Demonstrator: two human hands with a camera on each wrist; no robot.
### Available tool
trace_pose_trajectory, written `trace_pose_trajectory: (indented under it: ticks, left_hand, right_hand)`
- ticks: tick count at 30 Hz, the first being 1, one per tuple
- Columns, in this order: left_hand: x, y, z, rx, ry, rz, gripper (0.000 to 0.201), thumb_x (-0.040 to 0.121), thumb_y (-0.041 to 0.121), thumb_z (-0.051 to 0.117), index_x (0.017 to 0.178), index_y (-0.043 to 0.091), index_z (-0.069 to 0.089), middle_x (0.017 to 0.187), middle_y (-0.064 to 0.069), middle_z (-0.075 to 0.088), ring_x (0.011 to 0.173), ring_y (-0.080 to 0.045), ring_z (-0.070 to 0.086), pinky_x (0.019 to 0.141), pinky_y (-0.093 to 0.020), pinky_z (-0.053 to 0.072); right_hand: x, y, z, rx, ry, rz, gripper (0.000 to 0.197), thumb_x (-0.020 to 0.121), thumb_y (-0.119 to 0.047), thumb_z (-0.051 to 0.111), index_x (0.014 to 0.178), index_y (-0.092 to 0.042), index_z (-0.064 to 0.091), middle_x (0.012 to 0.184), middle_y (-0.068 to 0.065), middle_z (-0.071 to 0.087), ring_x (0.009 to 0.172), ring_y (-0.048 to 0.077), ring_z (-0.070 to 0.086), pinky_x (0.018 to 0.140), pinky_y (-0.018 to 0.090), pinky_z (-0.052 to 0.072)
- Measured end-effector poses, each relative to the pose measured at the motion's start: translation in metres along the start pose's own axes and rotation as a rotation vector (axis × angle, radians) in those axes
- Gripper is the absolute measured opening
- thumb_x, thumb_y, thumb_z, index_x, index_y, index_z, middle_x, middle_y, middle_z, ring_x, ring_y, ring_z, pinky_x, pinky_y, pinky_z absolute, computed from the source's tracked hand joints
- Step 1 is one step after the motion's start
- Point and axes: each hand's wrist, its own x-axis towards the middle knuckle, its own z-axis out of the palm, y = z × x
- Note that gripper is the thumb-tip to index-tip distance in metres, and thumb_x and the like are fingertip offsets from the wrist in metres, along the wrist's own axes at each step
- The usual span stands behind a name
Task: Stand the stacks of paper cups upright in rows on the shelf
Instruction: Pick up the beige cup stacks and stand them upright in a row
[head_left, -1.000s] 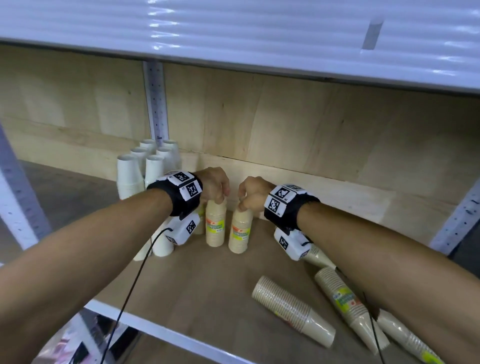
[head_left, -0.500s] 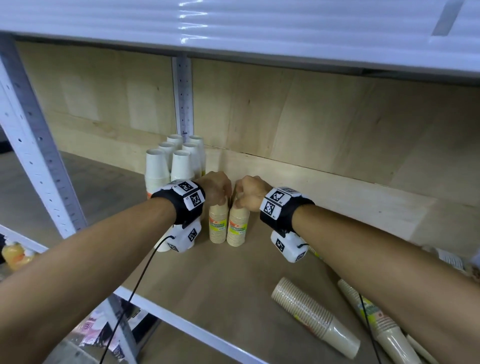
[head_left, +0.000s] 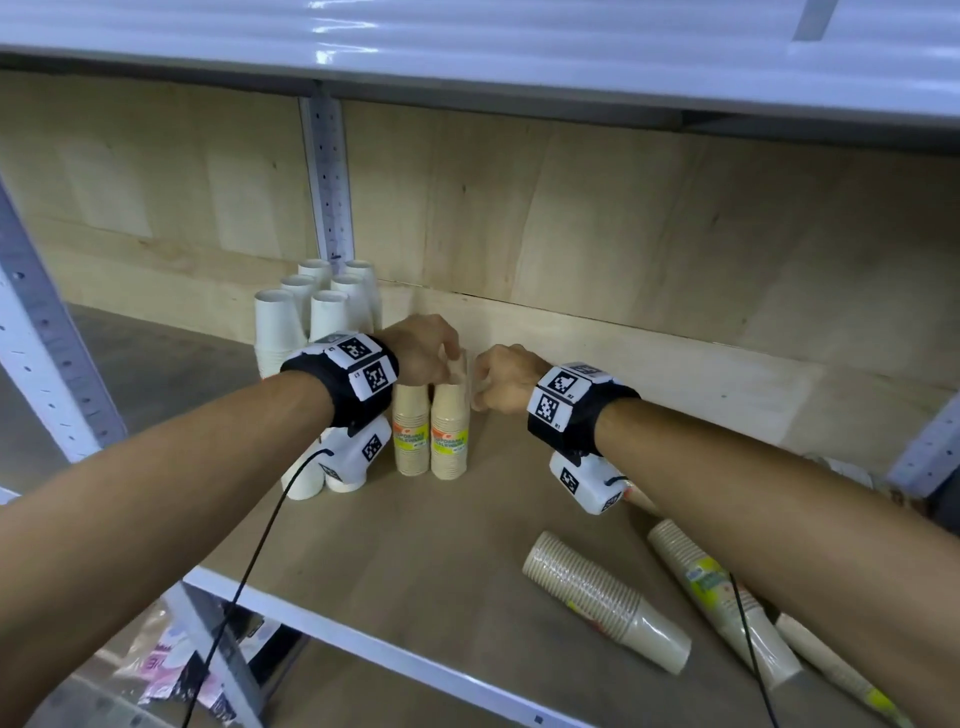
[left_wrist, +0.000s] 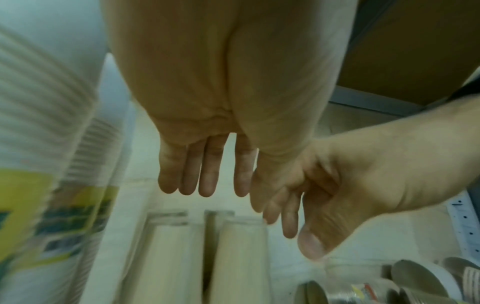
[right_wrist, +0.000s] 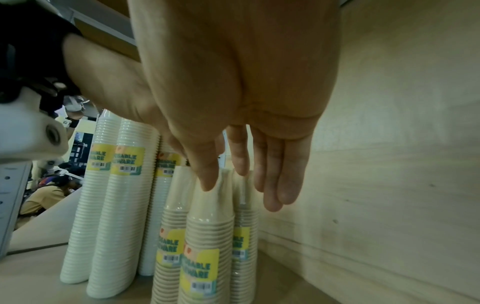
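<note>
Two beige cup stacks (head_left: 410, 439) (head_left: 451, 436) with yellow labels stand upright side by side on the wooden shelf (head_left: 415, 561). They are next to several upright white stacks (head_left: 317, 312). My left hand (head_left: 441, 358) hovers over their tops, its fingers (left_wrist: 205, 176) straight and holding nothing. My right hand (head_left: 483, 384) is just right of them with straight fingers (right_wrist: 272, 185); its thumb tip reaches the top of a beige stack (right_wrist: 207, 236). Three more beige stacks (head_left: 602, 597) (head_left: 722, 592) (head_left: 831, 665) lie on their sides at the right.
A plywood back wall (head_left: 623, 234) closes the shelf behind the stacks. A white upper shelf (head_left: 467, 41) hangs overhead. Perforated metal posts (head_left: 327, 171) (head_left: 47, 338) stand at the back and front left. The shelf's white front edge (head_left: 363, 644) runs below my arms.
Both hands held the tops of the two beige stacks before; now their fingers are straight and off them. The right hand has drawn slightly right. The two stacks stand closer together.
</note>
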Motion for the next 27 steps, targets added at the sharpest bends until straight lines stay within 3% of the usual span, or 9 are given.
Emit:
trace_pose_trajectory:
  ticks: [5,8,11,14,18,24,27]
  left_hand:
    - [0.005,0.034,-0.007,-0.120,-0.031,0.061,0.034,0.085,0.024,0.070,0.119,0.022,0.064,0.111,-0.004,0.061,0.100,-0.020,0.061,0.085,-0.033,0.053]
    - [0.008,0.065,0.001,-0.133,-0.071,0.136,0.035,0.085,0.027,0.071,0.119,0.026,0.063,0.110,0.000,0.061,0.100,-0.018,0.060,0.086,-0.031,0.052]
    - [0.006,0.096,0.016,-0.125,-0.144,0.215,0.036,0.085,0.032,0.071,0.120,0.029,0.062,0.112,0.005,0.057,0.104,-0.015,0.057,0.091,-0.030,0.049]
    - [0.001,0.124,0.038,-0.129,-0.244,0.294,0.038,0.084,0.033,0.072,0.121,0.030,0.062,0.113,0.004,0.059,0.102,-0.015,0.058,0.086,-0.027,0.050]
    - [-0.008,0.158,0.068,-0.133,-0.343,0.388,0.043,0.082,0.034,0.075,0.123,0.029,0.061,0.115,0.008,0.057,0.104,-0.014,0.056,0.083,-0.027,0.047]
    - [-0.027,0.189,0.108,-0.071,-0.504,0.494,0.054,0.076,0.036,0.080,0.125,0.029,0.058,0.114,0.005,0.062,0.105,-0.015,0.059,0.093,-0.032,0.050]
    - [-0.039,0.196,0.122,-0.040,-0.560,0.548,0.053,0.077,0.035,0.080,0.125,0.029,0.058,0.113,0.002,0.062,0.104,-0.016,0.060,0.084,-0.028,0.049]
  right_hand:
    - [-0.026,0.036,-0.008,-0.047,-0.035,0.103,0.040,0.083,-0.027,0.072,0.119,-0.010,0.064,0.112,0.009,0.066,0.098,0.027,0.065,0.079,0.031,0.052]
    - [-0.048,0.064,-0.014,-0.070,-0.065,0.195,0.040,0.083,-0.023,0.069,0.117,-0.003,0.064,0.110,0.014,0.069,0.099,0.029,0.068,0.079,0.031,0.053]
    - [-0.077,0.092,-0.018,-0.082,-0.088,0.271,0.041,0.083,-0.031,0.070,0.114,-0.003,0.066,0.112,0.013,0.068,0.100,0.029,0.067,0.080,0.033,0.054]
    - [-0.113,0.111,-0.018,-0.106,-0.120,0.347,0.040,0.087,-0.034,0.067,0.115,-0.006,0.065,0.114,0.011,0.067,0.100,0.027,0.066,0.078,0.032,0.052]
    - [-0.166,0.129,-0.014,-0.097,-0.141,0.391,0.042,0.091,-0.029,0.064,0.126,-0.006,0.059,0.124,0.012,0.060,0.108,0.029,0.061,0.088,0.033,0.052]
    - [-0.218,0.150,0.009,-0.102,-0.106,0.520,0.049,0.088,-0.035,0.066,0.126,-0.004,0.061,0.127,0.013,0.060,0.113,0.030,0.059,0.092,0.037,0.051]
    - [-0.229,0.157,0.019,-0.041,-0.097,0.559,0.048,0.086,-0.037,0.069,0.123,-0.007,0.061,0.122,0.011,0.061,0.110,0.027,0.058,0.085,0.032,0.047]
